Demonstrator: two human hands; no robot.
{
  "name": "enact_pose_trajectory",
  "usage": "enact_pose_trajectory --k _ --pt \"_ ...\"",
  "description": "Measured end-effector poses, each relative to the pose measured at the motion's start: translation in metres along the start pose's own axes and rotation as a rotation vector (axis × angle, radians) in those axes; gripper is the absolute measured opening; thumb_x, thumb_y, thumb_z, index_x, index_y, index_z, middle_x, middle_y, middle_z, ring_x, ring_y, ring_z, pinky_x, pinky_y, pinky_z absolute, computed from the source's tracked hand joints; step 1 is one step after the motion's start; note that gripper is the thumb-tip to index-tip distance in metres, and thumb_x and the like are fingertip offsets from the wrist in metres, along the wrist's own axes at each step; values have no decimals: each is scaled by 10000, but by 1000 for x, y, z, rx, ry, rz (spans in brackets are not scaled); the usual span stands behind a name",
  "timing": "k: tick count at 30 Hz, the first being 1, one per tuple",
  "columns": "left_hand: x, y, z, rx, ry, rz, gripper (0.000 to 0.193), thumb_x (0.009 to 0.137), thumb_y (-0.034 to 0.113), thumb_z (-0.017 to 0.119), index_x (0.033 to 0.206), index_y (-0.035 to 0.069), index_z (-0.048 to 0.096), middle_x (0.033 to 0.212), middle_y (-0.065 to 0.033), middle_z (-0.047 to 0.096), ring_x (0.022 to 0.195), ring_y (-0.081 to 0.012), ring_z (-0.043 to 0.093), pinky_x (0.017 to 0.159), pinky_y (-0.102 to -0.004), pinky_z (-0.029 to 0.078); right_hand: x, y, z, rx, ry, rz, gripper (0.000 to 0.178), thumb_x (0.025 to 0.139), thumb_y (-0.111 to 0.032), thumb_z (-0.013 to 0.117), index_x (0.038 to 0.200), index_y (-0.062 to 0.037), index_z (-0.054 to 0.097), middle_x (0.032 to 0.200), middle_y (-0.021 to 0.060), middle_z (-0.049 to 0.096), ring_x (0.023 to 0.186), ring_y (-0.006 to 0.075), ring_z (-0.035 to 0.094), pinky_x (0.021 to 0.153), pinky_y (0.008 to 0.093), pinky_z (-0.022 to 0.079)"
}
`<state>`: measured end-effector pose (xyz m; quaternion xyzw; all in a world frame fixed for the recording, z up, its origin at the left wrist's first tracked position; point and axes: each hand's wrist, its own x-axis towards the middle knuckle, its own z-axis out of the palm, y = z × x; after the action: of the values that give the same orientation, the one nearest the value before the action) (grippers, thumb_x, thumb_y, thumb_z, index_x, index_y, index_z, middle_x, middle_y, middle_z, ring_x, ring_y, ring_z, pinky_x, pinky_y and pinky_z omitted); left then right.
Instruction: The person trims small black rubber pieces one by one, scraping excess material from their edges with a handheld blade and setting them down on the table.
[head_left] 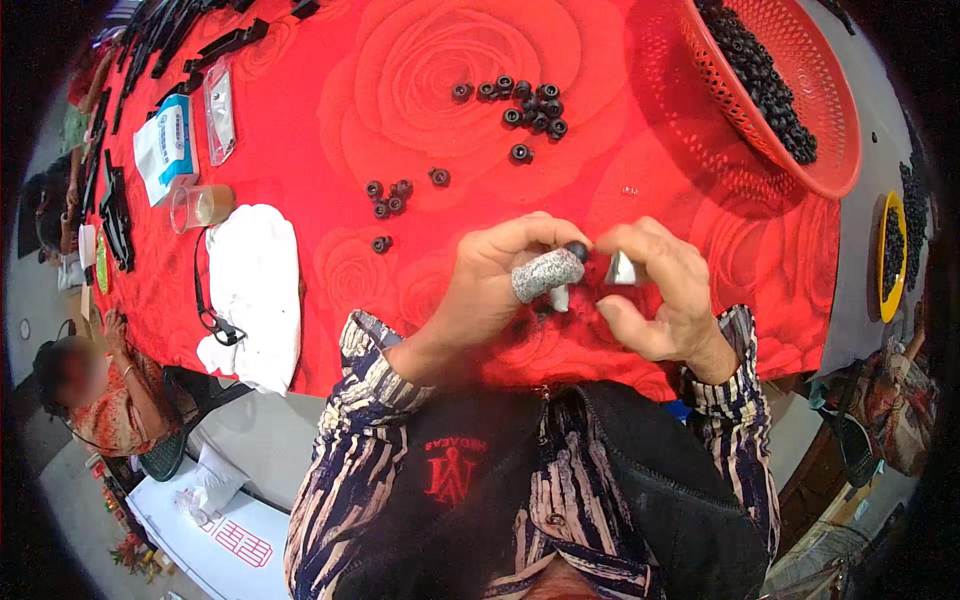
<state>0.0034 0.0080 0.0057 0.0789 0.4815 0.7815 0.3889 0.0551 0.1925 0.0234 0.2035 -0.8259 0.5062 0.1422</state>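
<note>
My left hand (490, 270), near the table's front edge, is closed on a small round black part (577, 250). One of its fingers wears a grey speckled sleeve (547, 275); a pale tip (560, 298) shows below it. Just to the right is my right hand (665, 285), its fingers curled and its thumb apart from them. A small silvery-white piece (622, 268) shows under its index finger; whether it is gripped or worn there is unclear. Loose black ring-shaped parts (540, 122) lie beyond my hands, with a smaller group (390, 198) nearer on the left.
A red basket (835, 150) of black parts stands at the far right, a yellow tray (886, 310) beyond the cloth. At left are a white cloth (265, 290), glasses (225, 328), a plastic cup (185, 210) and black strips (118, 215). Another person (140, 400) sits at left.
</note>
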Motion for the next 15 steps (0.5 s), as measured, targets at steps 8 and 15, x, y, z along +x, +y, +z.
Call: enact_pose_trajectory --k 8,15 --pt "1 -4 0 93 -38 113 196 856 65 599 1027 -32 586 914 -53 539 693 -90 562 566 -199 453 0 0 0 -74 17 188 224 783 1 573 1001 40 542 759 150 542 627 282 555 550 345 447" --pt "0 -3 1 82 -56 77 221 860 61 593 1055 -40 565 917 -45 522 748 -81 546 586 -198 453 -1 0 2 -81 7 237 219 769 3 584 984 18 548 723 139 522 601 281 540 528 355 431"
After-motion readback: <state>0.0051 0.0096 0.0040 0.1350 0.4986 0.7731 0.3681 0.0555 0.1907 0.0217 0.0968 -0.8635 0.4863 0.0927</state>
